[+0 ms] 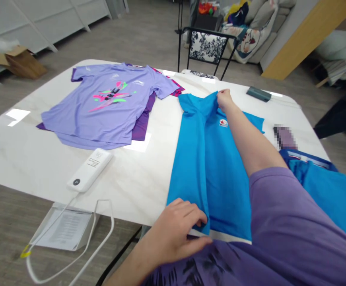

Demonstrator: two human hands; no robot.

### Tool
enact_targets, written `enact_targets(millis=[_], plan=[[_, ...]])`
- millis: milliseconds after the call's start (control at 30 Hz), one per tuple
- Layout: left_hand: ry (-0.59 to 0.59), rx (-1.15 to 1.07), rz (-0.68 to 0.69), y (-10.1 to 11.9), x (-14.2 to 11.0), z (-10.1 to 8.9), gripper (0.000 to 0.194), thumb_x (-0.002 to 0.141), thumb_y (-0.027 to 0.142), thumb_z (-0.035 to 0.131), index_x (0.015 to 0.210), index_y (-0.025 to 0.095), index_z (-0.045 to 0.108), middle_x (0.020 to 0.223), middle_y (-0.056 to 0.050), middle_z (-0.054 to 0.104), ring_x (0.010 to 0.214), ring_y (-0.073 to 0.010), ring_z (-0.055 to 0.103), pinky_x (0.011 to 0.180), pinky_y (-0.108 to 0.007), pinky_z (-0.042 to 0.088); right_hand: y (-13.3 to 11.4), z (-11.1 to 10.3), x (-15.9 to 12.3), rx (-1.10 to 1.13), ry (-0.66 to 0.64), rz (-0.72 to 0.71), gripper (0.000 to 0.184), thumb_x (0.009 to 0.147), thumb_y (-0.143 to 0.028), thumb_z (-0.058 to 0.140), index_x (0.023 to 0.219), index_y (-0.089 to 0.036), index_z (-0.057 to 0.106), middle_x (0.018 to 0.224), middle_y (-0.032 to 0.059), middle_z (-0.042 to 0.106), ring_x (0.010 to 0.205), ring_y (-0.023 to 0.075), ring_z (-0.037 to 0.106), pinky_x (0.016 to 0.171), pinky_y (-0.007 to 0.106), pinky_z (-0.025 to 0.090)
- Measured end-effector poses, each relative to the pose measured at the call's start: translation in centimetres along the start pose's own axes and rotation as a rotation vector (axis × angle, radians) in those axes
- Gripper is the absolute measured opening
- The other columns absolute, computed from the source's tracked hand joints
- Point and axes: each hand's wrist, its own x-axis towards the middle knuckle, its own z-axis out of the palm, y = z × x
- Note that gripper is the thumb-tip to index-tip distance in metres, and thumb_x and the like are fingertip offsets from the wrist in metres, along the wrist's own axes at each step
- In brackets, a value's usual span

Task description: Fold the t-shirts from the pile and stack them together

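Observation:
A bright blue T-shirt (191, 159) lies on the white table, its left side turned inward in a long strip over the body. A small red and white badge (223, 123) shows on its chest. At the far end, my right hand (225, 100) is closed on the fabric near the collar and lifts it slightly. My left hand (180, 224) rests at the near hem, fingers bent over the cloth and thumb apart from them. Left of this shirt a lilac T-shirt (113, 107) with a bright print is spread over darker purple garments (141, 125).
A white power bank (90, 171) with a cable (111, 222) lies at the left front of the white table (20, 151). To the right are a dark case (259, 93), a blurred phone-like item (285, 137) and more blue clothing (328, 190). A chair (207, 47) stands beyond.

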Motion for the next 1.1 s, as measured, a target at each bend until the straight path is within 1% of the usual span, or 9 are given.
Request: enact_targets(millis=[67,133,200,267,433,567,667,900,1100], plan=[[-0.062,0.031,-0.026,-0.8,1.1,1.2,0.023,0.103,0.041,0.083,0.115,0.026,0.071,0.11,-0.001,0.082,0.104,-0.0218,0.077,0.09,-0.041,0.055,2.1,-1.6,-1.7,-0.206,0.097,0.016,0.043,0.106,-0.038,0.06,0.144,-0.018,0.056,0.131,0.0169,0.065,0.119,0.0303,0.066,0.112,0.054,0.058],[0.018,0.175,-0.073,-2.2,1.9,2.3,0.024,0.111,0.04,0.072,0.13,0.025,0.073,0.134,-0.007,0.081,0.132,-0.0264,0.073,0.112,-0.046,0.055,3.2,-2.1,-3.1,-0.406,0.127,-0.052,0.052,0.103,-0.031,0.064,0.151,-0.015,0.056,0.154,0.0237,0.055,0.135,0.0342,0.063,0.124,0.056,0.05],[0.061,0.375,-0.107,-3.7,2.1,3.2,0.042,0.115,0.04,0.064,0.153,0.023,0.066,0.162,-0.012,0.068,0.16,-0.0317,0.055,0.132,-0.054,0.046,3.2,-1.5,-3.7,-0.542,0.088,-0.157,0.052,0.102,-0.029,0.064,0.152,-0.017,0.059,0.165,0.024,0.049,0.147,0.04,0.055,0.128,0.06,0.046],[0.014,0.538,-0.126,-5.0,1.9,3.8,0.064,0.115,0.047,0.063,0.172,0.022,0.051,0.18,-0.013,0.051,0.174,-0.0348,0.037,0.141,-0.059,0.036,2.5,-0.2,-3.5,-0.594,0.007,-0.233,0.046,0.105,-0.031,0.06,0.149,-0.019,0.065,0.162,0.0216,0.054,0.15,0.0433,0.051,0.126,0.065,0.046],[-0.11,0.693,-0.158,-5.8,0.7,4.4,0.088,0.112,0.06,0.06,0.185,0.024,0.027,0.191,-0.008,0.03,0.179,-0.0342,0.027,0.144,-0.059,0.034,-1.4,5.4,-0.6,-0.554,-0.15,-0.3,0.043,0.112,-0.045,0.053,0.14,-0.02,0.073,0.151,0.019,0.068,0.144,0.0413,0.058,0.125,0.065,0.046],[-0.124,0.723,-0.165,-5.6,0.5,4.4,0.091,0.111,0.062,0.059,0.186,0.025,0.024,0.192,-0.005,0.027,0.179,-0.0335,0.026,0.143,-0.058,0.037,-4.2,10.1,2.0,-0.625,-0.285,-0.252,0.05,0.106,-0.062,0.064,0.128,-0.02,0.08,0.142,0.0183,0.076,0.142,0.0435,0.062,0.129,0.069,0.039],[-0.133,0.727,-0.177,-5.7,0.6,4.2,0.091,0.111,0.063,0.058,0.186,0.025,0.024,0.192,-0.002,0.024,0.179,-0.0324,0.026,0.141,-0.058,0.04,-5.2,12.2,3.9,-0.678,-0.362,-0.187,0.041,0.098,-0.055,0.077,0.119,-0.02,0.083,0.135,0.0161,0.08,0.139,0.0437,0.065,0.132,0.07,0.034],[-0.099,0.737,-0.195,-6.0,-0.2,3.8,0.089,0.11,0.059,0.061,0.185,0.026,0.029,0.191,-0.001,0.03,0.178,-0.0319,0.03,0.138,-0.056,0.044,-4.2,12.4,6.8,-0.564,-0.26,-0.217,0.036,0.105,-0.035,0.062,0.132,-0.015,0.073,0.138,0.0187,0.077,0.13,0.0383,0.069,0.12,0.055,0.054],[-0.123,0.779,-0.196,-5.9,-0.4,3.4,0.089,0.11,0.063,0.058,0.185,0.026,0.027,0.191,-0.001,0.028,0.178,-0.0319,0.028,0.137,-0.057,0.045,-3.9,11.4,3.5,-0.627,-0.138,-0.344,0.055,0.112,-0.065,0.054,0.142,-0.02,0.064,0.148,0.0213,0.066,0.143,0.0441,0.056,0.125,0.068,0.045]])
